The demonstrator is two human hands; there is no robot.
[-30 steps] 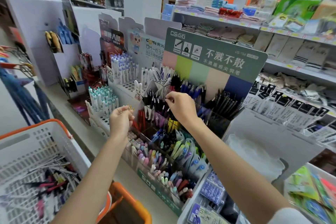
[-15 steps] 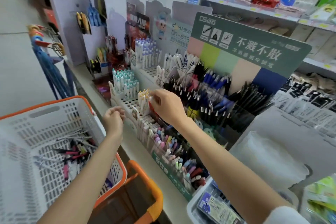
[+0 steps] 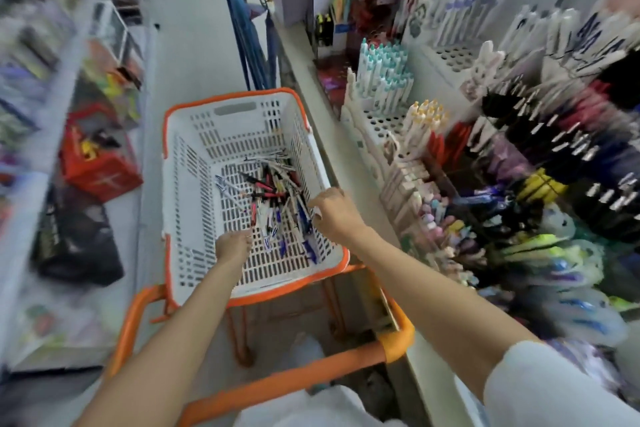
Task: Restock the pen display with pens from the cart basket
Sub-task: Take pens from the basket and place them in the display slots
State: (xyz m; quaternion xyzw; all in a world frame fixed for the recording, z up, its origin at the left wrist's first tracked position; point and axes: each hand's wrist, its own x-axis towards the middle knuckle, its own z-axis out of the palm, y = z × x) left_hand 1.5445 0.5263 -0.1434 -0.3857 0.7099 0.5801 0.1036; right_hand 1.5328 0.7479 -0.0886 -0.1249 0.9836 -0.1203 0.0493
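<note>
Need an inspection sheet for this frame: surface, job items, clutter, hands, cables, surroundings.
Surface: grey shelf ledge runs between basket and pen display.
Job's things: loose pens lie in the white basket; display is on the right, blurred.
Clutter: red box and black bag on the floor, left.
Hands: left hand down among the pens; right hand at the basket's right rim; grips unclear.
Cables: nothing seen.
Surroundings: shop aisle, orange cart handle, blue umbrellas beyond the basket.

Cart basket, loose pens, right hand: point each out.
cart basket (image 3: 185, 184), head view, left white wall.
loose pens (image 3: 273, 194), head view, middle of the pile.
right hand (image 3: 334, 215), head view, back of the hand.
</note>
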